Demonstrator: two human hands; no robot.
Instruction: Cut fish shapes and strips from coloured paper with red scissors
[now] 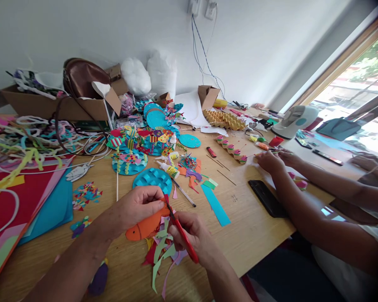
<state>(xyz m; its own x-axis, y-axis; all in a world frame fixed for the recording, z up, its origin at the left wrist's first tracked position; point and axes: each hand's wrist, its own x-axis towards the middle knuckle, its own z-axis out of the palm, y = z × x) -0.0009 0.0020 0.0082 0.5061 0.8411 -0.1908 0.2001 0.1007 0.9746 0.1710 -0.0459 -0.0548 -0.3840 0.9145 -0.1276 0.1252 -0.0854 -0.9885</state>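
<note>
My left hand (143, 203) is closed on an orange paper fish (141, 228), whose head with a black eye points left and down. Red-handled scissors (185, 241) are in my right hand (189, 233), their dark blades at the fish's right end beside a small dark red piece. Below both hands lie paper scraps (159, 251) in green, pink, red and purple. A round blue paper piece with raised strips (153, 181) lies just beyond my left hand.
Glue bottles (170, 170), a pen (185, 193) and a blue strip (216, 205) lie ahead. Coloured sheets (50, 209) cover the left side. At the right, another person's hands (271, 161) work near a black phone (266, 198). Boxes (91, 110) stand behind.
</note>
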